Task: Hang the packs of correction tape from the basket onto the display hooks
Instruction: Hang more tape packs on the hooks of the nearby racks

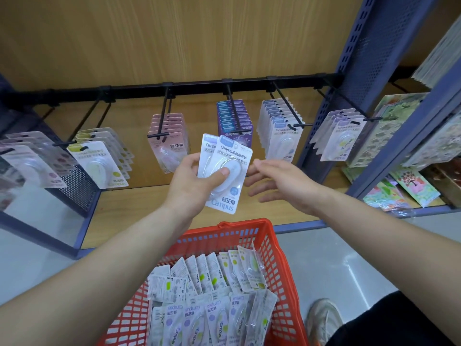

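My left hand (192,181) grips two white packs of correction tape (230,156) fanned together, thumb pressed on the front blister, held up in front of the hooks. My right hand (277,182) hovers just right of the packs, fingers straight and holding nothing. Below, the red basket (279,248) holds several more packs (209,295) lying loose. A black rail (199,87) carries several display hooks, each with hanging packs: yellow-green (99,163), pink (169,141), purple (234,118), white-blue (282,131) and another white row (341,136).
A blue perforated upright (349,78) stands right of the hooks, with sticker sheets (409,136) on the neighbouring shelf. A black mesh panel (77,186) sits low left. The wooden shelf board (139,206) lies under the hooks. My shoe (321,318) is on the grey floor beside the basket.
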Available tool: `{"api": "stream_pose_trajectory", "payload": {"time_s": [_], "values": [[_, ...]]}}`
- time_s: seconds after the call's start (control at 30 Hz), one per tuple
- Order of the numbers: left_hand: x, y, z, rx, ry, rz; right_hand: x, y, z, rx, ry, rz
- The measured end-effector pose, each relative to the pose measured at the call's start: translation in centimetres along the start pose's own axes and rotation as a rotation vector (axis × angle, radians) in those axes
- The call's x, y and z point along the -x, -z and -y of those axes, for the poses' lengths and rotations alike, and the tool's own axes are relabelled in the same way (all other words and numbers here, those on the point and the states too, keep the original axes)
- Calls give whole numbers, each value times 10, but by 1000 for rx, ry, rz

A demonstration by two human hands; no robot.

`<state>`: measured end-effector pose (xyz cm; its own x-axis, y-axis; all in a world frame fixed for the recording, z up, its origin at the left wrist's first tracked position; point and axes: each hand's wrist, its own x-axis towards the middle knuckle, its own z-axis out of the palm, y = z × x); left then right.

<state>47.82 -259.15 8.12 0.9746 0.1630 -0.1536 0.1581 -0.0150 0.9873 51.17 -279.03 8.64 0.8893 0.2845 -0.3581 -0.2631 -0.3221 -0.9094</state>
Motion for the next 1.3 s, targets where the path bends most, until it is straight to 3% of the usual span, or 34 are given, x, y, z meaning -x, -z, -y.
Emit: {"api": "stream_pose_trajectory", "payload": {"time_s": [0.33, 0.67, 1.07, 1.3], "values": [[1, -11, 5, -12, 0, -25, -9, -2, -8, -163, 56, -83], [-5, -11, 11, -112, 30, -20, -24, 65, -41, -143, 74, -413], [-4, -13, 11, -85, 44, -6, -35, 68, -47, -121, 102, -473], [-2, -12, 10, -62, 42, 21, -45, 68, -49, 51, 145, -512]]}}
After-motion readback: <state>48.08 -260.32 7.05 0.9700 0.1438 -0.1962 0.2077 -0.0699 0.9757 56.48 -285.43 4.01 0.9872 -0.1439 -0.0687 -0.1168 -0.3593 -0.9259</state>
